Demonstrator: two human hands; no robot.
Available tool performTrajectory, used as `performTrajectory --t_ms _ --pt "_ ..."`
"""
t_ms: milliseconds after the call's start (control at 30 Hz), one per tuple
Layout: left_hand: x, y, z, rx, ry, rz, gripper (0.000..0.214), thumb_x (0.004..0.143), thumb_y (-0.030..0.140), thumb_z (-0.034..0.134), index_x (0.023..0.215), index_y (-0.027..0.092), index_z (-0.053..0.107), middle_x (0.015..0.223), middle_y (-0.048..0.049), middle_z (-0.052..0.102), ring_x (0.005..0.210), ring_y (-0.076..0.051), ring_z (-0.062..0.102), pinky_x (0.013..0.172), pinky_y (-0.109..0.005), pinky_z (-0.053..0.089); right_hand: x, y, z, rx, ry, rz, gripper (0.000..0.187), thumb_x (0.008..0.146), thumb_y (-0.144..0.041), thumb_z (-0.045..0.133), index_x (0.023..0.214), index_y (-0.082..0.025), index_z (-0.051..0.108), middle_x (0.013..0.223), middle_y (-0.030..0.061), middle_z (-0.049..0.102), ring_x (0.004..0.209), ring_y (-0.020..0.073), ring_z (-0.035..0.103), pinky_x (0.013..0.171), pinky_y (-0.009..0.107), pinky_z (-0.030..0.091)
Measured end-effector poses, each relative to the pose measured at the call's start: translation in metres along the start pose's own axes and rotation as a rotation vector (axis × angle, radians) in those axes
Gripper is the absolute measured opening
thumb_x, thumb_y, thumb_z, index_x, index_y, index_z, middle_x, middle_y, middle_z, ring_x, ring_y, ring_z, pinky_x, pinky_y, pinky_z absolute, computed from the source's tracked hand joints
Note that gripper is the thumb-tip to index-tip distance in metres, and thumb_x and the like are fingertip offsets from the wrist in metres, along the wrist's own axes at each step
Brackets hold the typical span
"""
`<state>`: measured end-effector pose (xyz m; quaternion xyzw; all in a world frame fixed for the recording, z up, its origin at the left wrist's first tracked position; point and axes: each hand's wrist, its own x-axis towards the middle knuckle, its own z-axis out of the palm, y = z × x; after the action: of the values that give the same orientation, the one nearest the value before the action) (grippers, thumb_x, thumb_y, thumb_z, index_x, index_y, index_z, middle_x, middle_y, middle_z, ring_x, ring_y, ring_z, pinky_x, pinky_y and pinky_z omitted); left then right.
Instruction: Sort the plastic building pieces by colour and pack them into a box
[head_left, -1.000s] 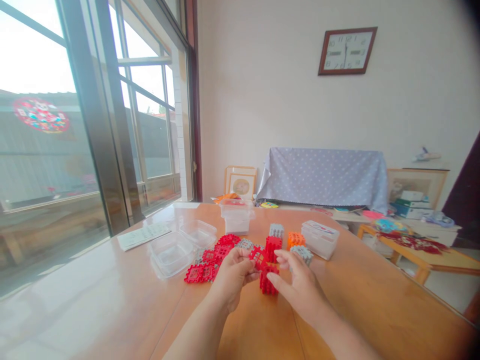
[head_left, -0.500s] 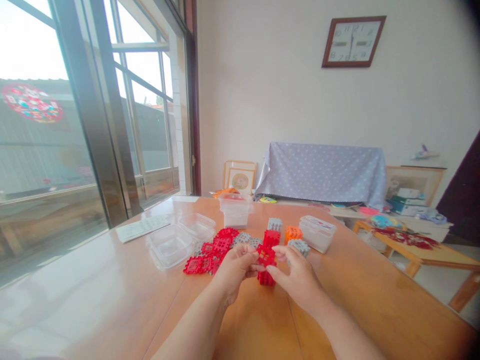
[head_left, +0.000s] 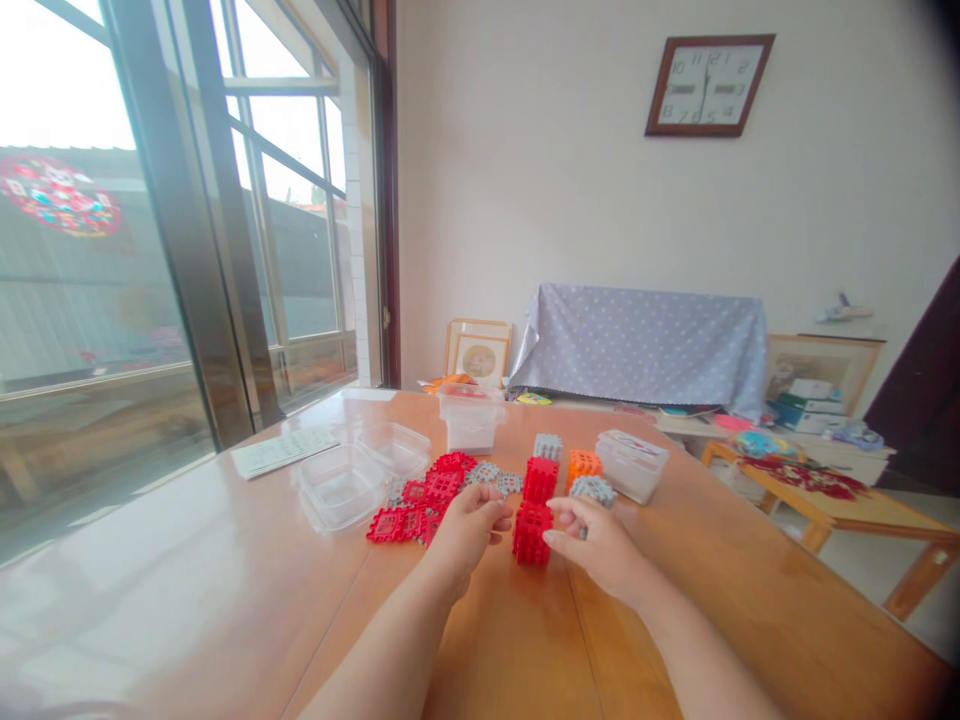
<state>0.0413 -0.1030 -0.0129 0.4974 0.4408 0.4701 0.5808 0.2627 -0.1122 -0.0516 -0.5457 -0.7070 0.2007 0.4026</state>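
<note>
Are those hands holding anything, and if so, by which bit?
Nothing seems to be held. The left hand shows no piece; the right hand, thumb and fingers apart, is beside the near red stack, perhaps touching it.

Nearer gray stack (head_left: 592, 487) partly behind right hand (head_left: 596, 545), forearms (head_left: 386, 640) cropped, printed sheet (head_left: 285, 453) illegible

Left hand (head_left: 469, 530) and right hand (head_left: 596, 548) apart, fingers (head_left: 489, 494) bent, forearms (head_left: 394, 625) extended
</note>
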Motion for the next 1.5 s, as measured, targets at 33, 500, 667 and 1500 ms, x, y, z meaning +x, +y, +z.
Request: performTrajectory --t_ms 33,500,667,1500 --pt "0.0 0.0 0.0 0.001 -0.003 0.003 0.023 0.073 0.028 0.069 0.088 0.019 0.054 0.082 -0.0017 0.065 0.076 -0.016 0.065 0.069 -0.027 0.045 0.0 0.0 0.0 0.001 -0.009 0.006 0.044 0.079 -0.04 0.071 0.118 -0.02 0.068 0.1 0.0051 0.061 0.09 0.0202 0.059 0.086 0.035 0.049" --pt "0.0 -0.003 0.0 -0.03 -0.044 0.012 0.022 0.071 0.026 0.069 0.084 0.019 0.053 0.077 -0.0026 0.065 0.075 -0.017 0.066 0.069 -0.028 0.046 -0.001 -0.004 -0.001 -0.011 -0.061 0.032 0.044 0.083 -0.036 0.063 0.124 -0.02 0.066 0.097 0.004 0.059 0.086 0.0184 0.059 0.085 0.034 0.049" --pt "0.001 -0.003 0.0 -0.029 -0.056 0.009 0.019 0.073 0.026 0.068 0.084 0.019 0.054 0.078 -0.003 0.066 0.076 -0.017 0.066 0.07 -0.028 0.046 0.0 -0.001 0.0 0.0 -0.044 0.02 0.04 0.083 -0.034 0.063 0.12 -0.021 0.067 0.094 0.0026 0.058 0.08 0.0167 0.058 0.078 0.031 0.049" --pt "0.021 -0.021 -0.046 1.061 0.194 0.329 0.036 0.066 0.014 0.064 0.099 0.028 0.068 0.115 -0.0104 0.067 0.118 -0.038 0.047 0.101 -0.052 0.025 0.0 -0.001 0.005 0.013 0.137 -0.056 0.032 0.091 -0.048 0.053 0.097 -0.023 0.071 0.088 0.0033 0.073 0.081 0.0214 0.064 0.075 0.032 0.049"
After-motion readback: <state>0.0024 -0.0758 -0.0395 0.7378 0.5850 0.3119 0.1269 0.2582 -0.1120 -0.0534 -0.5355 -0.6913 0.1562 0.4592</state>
